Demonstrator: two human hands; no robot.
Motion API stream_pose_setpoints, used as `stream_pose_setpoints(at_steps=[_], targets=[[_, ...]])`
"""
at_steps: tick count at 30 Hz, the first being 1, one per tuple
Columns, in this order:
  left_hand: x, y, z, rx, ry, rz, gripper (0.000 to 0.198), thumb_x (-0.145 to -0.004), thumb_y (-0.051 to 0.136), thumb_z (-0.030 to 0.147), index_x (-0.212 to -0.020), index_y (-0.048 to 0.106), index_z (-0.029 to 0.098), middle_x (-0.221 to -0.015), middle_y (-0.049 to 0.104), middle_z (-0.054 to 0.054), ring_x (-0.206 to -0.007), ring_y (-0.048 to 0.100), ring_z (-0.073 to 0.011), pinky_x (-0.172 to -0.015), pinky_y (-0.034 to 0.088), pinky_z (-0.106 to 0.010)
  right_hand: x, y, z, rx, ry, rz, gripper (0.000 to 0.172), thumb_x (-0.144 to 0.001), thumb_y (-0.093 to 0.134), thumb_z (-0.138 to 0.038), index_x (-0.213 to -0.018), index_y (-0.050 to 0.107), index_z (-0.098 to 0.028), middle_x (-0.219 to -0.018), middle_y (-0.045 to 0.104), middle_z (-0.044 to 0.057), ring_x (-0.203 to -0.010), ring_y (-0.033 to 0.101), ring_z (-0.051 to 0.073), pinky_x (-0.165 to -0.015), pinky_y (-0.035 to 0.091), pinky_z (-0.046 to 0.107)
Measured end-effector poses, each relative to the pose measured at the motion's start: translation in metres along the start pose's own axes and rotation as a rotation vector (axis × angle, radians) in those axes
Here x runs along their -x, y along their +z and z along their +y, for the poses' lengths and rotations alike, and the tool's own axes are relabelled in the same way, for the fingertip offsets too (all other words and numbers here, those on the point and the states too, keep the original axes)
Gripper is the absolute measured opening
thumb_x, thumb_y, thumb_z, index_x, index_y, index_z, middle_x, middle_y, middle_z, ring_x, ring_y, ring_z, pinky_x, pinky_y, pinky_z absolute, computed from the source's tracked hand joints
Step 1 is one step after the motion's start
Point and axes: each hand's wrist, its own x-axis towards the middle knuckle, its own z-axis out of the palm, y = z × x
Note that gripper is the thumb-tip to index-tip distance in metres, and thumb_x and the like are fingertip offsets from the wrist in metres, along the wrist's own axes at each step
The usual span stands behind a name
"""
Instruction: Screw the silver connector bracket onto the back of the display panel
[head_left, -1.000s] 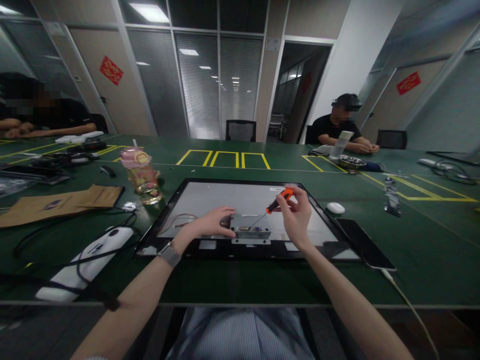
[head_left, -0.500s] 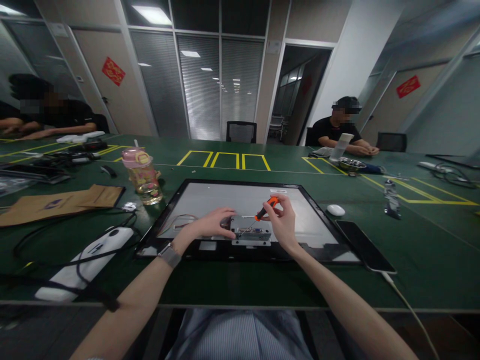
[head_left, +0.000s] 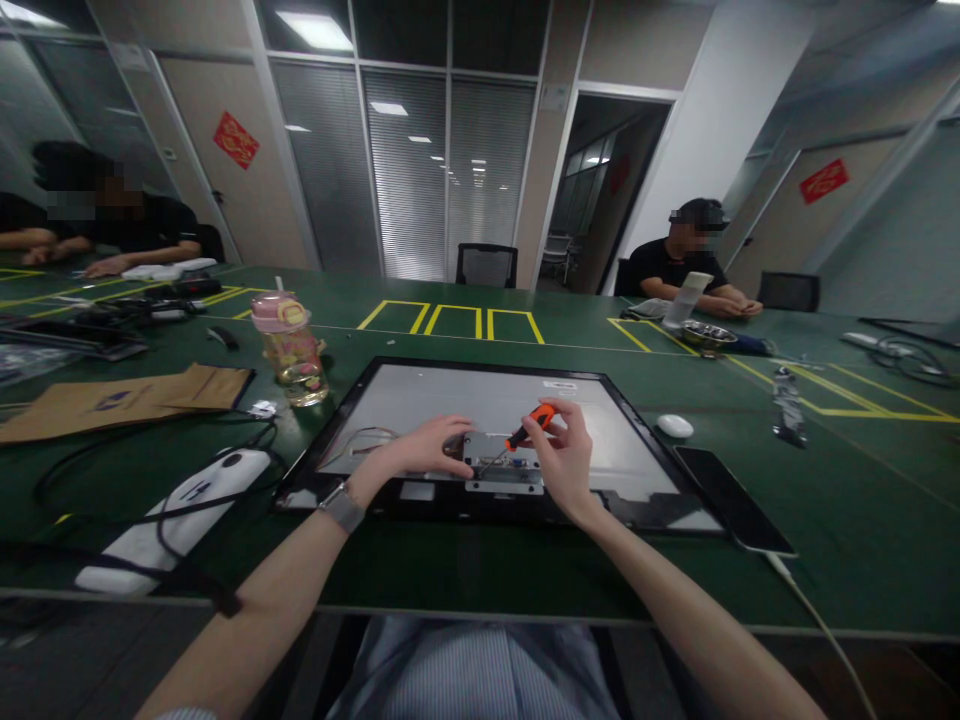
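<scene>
A flat display panel [head_left: 405, 392] with a black frame lies back side up on the table before me. Near its front edge sits a silver metal bracket [head_left: 504, 488] with connector ports. My left hand [head_left: 429, 447] curls around the bracket's left end, thumb at the near corner and fingers behind. In my right hand [head_left: 567, 455] is an orange and black screwdriver [head_left: 531, 426], pinched by the handle. Its thin shaft slants down left to the bracket's left corner, close to my left thumb. Whether the tip sits in a screw is too small to tell.
A pink-lidded bottle [head_left: 289, 350], a paper bag [head_left: 127, 400] and a white power strip [head_left: 176, 520] with black cables stand left. To the right lie a phone [head_left: 735, 498] on a cable and a white earbud case [head_left: 674, 427]. People sit across the table.
The screwdriver's handle has dipped slightly lower and to the left, its shaft still at the bracket's left corner. My left hand keeps its place on the bracket. The whole view has shifted a little.
</scene>
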Motion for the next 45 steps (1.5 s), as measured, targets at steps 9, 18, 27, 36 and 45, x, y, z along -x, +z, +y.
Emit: stream_pose_setpoints(at_steps=[9,18,27,36,45], targets=[[0.001,-0.001,0.000,-0.001,0.009,-0.004,0.078,-0.068,0.068,0.061,-0.133,0.047,0.024,-0.145,0.039,-0.008,-0.133,0.035,-0.0281,-0.111,0.027,-0.039,-0.005,-0.004,0.000,0.025,-0.016,0.006,0.031,-0.079,0.066,-0.036,-0.102,0.050,-0.024,-0.084,0.052,-0.002,-0.065,0.066,0.014,-0.053,0.062,0.029],[0.000,0.001,-0.002,-0.001,0.022,0.009,0.077,-0.067,0.069,0.060,-0.133,0.047,0.026,-0.144,0.039,-0.008,-0.133,0.035,-0.0282,-0.111,0.027,-0.040,0.000,-0.004,-0.004,0.144,-0.156,-0.070,0.028,-0.082,0.063,-0.033,-0.105,0.051,-0.024,-0.083,0.057,0.000,-0.070,0.067,0.016,-0.054,0.059,0.026],[-0.004,0.002,-0.003,0.030,0.135,0.041,0.069,-0.068,0.073,0.049,-0.129,0.052,0.024,-0.139,0.046,-0.007,-0.126,0.043,-0.0260,-0.107,0.032,-0.038,-0.007,0.003,-0.032,0.104,-0.234,-0.586,0.028,-0.094,0.045,-0.026,-0.120,0.053,-0.027,-0.112,0.060,0.009,-0.102,0.060,0.020,-0.084,0.053,0.037],[-0.001,0.002,-0.001,0.009,0.012,0.031,0.075,-0.066,0.072,0.057,-0.131,0.050,0.026,-0.143,0.041,-0.007,-0.132,0.037,-0.0284,-0.110,0.028,-0.040,-0.019,-0.005,-0.022,-0.129,-0.039,-0.469,0.023,-0.092,0.049,-0.036,-0.107,0.063,-0.027,-0.094,0.064,0.004,-0.094,0.062,0.019,-0.086,0.051,0.040],[-0.001,0.002,-0.002,0.020,0.005,0.023,0.076,-0.066,0.072,0.056,-0.131,0.050,0.023,-0.144,0.041,-0.009,-0.133,0.036,-0.0284,-0.111,0.026,-0.039,-0.028,-0.010,-0.036,-0.068,-0.057,-0.592,0.018,-0.087,0.057,-0.037,-0.090,0.068,-0.024,-0.094,0.061,0.004,-0.092,0.061,0.019,-0.084,0.050,0.036]])
